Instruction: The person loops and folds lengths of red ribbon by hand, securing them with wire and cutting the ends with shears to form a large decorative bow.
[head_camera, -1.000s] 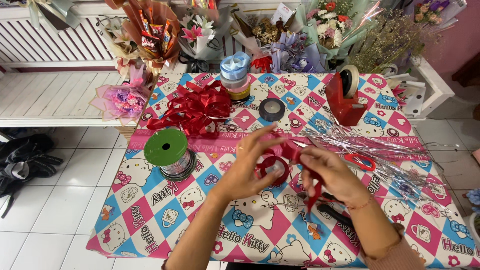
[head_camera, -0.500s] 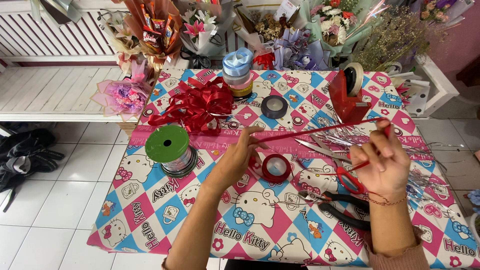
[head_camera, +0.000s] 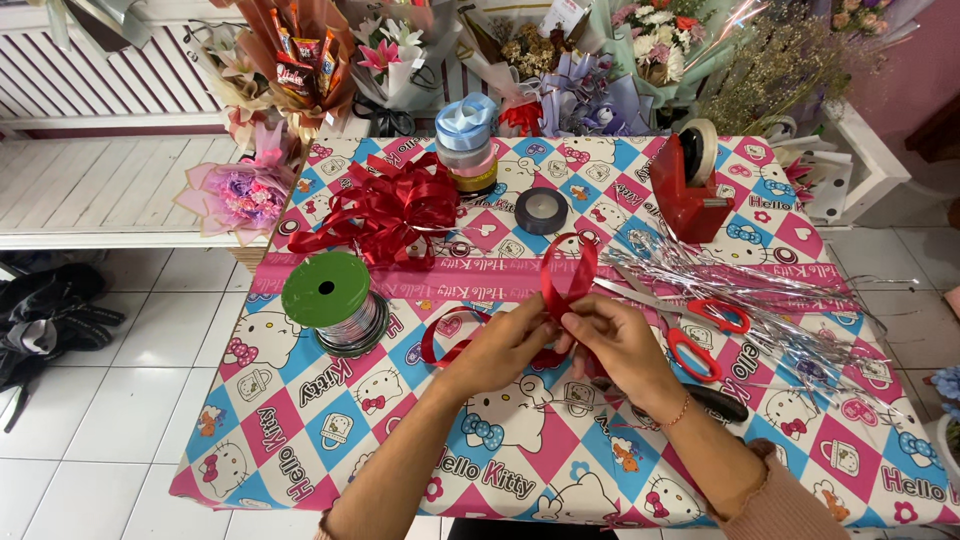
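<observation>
Loop-forming step, by the look of it: left hand (head_camera: 510, 345) and right hand (head_camera: 615, 345) meet above the table (head_camera: 300, 440), both pinching the red ribbon (head_camera: 568, 280) at the base of an upright loop. The next fold calls for a firm pinch at the crossing.

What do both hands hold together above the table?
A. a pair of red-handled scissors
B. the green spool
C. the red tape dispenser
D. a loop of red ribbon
D: the left hand and right hand meet at the base of a loop of red ribbon, while the scissors, the green spool and the tape dispenser lie untouched on the table.
</observation>
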